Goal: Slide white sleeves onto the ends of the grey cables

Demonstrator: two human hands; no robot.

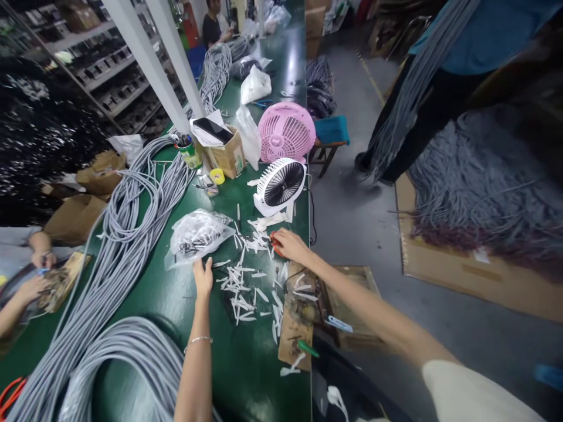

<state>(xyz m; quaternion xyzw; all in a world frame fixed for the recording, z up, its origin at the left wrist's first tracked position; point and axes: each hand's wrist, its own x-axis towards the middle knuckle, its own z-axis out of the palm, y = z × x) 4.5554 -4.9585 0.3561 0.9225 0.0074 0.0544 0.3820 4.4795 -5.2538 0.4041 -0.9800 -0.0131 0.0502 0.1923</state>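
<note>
My left hand (203, 275) rests on the green table (176, 293), fingers together, touching the near edge of a clear plastic bag (197, 234) holding small dark parts. My right hand (290, 245) reaches across to the table's right side and closes around a small red-orange tool (274, 240), of which only a bit shows. Between the two hands lie several white cut strips (240, 284) scattered over the green surface. A worn wooden block (295, 325) sits under my right forearm at the table's edge.
Long grey cable bundles (127, 246) run along the left of the table. A white fan (280, 186) and a pink fan (285, 132) stand behind, beside a cardboard box (226, 153). Another person's hands (37, 272) work at left; someone carries cables at right (409, 99).
</note>
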